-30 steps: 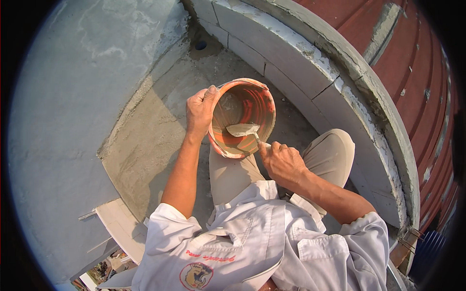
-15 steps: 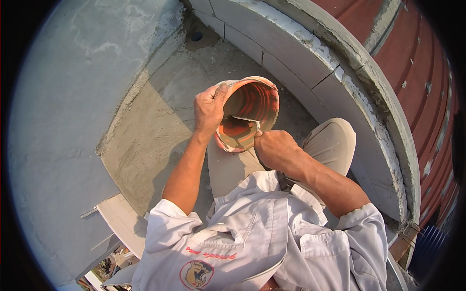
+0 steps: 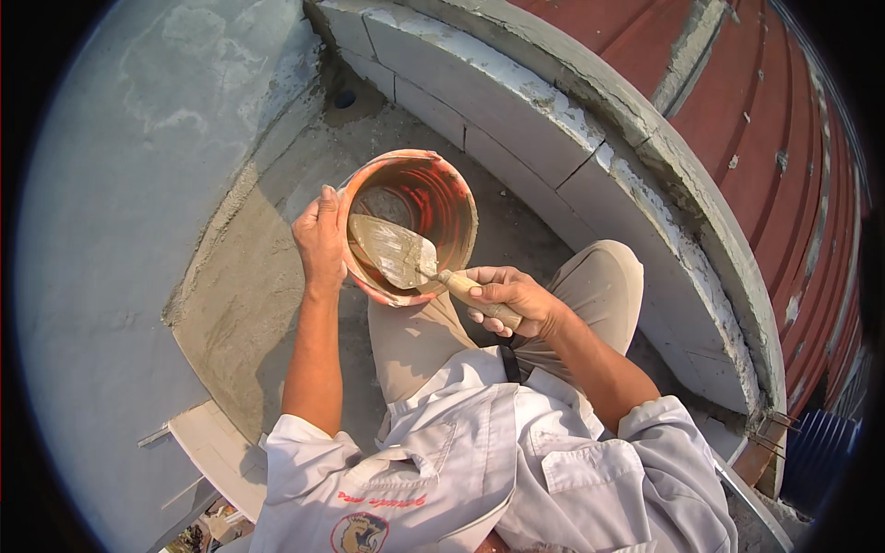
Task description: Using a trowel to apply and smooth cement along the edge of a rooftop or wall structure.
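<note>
Here we are at the orange bucket (image 3: 450, 198), tipped toward us above the left thigh, with the left hand (image 3: 319, 241) clamped on its rim, thumb up. The right hand (image 3: 518, 300) closes around the wooden handle of the trowel (image 3: 396, 251), and the blade sits across the bucket's mouth; whether it touches the inner wall we can't tell. As for progress, we judge the bucket nearly used up: grey mortar smears the ridged plastic, and the blade carries a streaky film, no heap. Around us, the curved block wall (image 3: 530, 143) already stands, its joints tight, its pale inner faces looking bare, so any coating there is not yet done. The grey wall (image 3: 111, 240) at left looks smooth and rendered, while the sandy-coloured floor (image 3: 235, 309) is rough and patchy.
</note>
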Demonstrator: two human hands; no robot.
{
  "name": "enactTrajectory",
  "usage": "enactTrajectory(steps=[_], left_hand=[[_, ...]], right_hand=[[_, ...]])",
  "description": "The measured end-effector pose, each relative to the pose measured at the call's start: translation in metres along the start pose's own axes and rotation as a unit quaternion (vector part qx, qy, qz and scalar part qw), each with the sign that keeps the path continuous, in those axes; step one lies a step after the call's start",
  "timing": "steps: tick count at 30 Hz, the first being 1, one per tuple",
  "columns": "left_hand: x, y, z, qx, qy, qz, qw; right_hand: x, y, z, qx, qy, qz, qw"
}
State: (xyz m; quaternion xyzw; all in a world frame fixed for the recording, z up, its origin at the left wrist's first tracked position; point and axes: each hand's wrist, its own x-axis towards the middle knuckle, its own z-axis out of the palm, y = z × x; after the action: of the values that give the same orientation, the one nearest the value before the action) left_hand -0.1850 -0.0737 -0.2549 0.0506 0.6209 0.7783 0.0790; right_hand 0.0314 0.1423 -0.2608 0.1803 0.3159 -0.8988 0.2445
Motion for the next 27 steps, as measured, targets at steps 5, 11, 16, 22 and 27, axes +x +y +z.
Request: enactTrajectory(steps=[5, 11, 16, 22, 27], left_hand=[[0.014, -0.006, -0.026, -0.007, 0.007, -0.014, 1.0], [0.018, -0.008, -0.029, 0.03, -0.009, -0.029, 0.999], [0.02, -0.014, -0.016, 0.007, -0.024, -0.03, 0.999], [0.022, -0.016, -0.013, 0.0, -0.03, -0.036, 0.999], [0.024, -0.017, -0.009, -0.003, -0.028, -0.033, 0.999]], right_hand=[[-0.07, -0.053, 0.03, -0.145, 0.087, -0.141, 0.975], [-0.123, -0.13, 0.012, -0.591, 0.407, -0.3, 0.629], [-0.136, -0.162, -0.006, -0.723, 0.496, -0.21, 0.433], [-0.127, -0.169, -0.027, -0.754, 0.491, -0.189, 0.394], [-0.12, -0.166, -0.038, -0.747, 0.488, -0.208, 0.401]])
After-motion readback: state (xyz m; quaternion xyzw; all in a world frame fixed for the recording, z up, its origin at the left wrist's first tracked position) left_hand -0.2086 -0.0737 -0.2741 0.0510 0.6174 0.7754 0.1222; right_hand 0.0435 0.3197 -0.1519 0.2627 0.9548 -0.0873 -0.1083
